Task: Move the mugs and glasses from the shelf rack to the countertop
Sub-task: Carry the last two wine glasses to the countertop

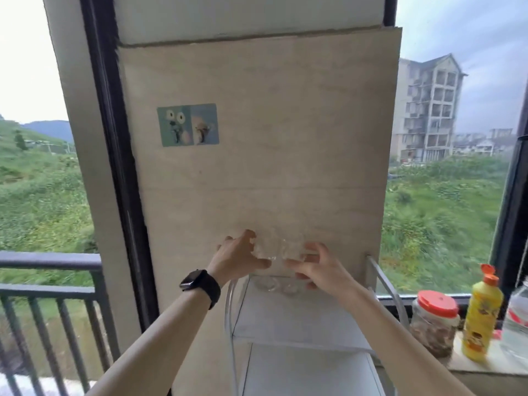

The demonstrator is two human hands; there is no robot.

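Observation:
Two clear glasses are held side by side just above the top tier of a white shelf rack (300,315), against a beige wall panel. My left hand (237,255), with a black watch on its wrist, grips the left glass (265,244). My right hand (317,267) grips the right glass (294,245). The image is blurred, so the glasses' outlines are faint. Faint reflections or bases show on the shelf surface below them.
A windowsill at the right holds a red-lidded jar (435,324), a yellow bottle (481,315) with an orange cap and a clear bottle (517,324). A dark balcony railing (48,287) lies at the left. A sticker (188,124) is on the wall panel.

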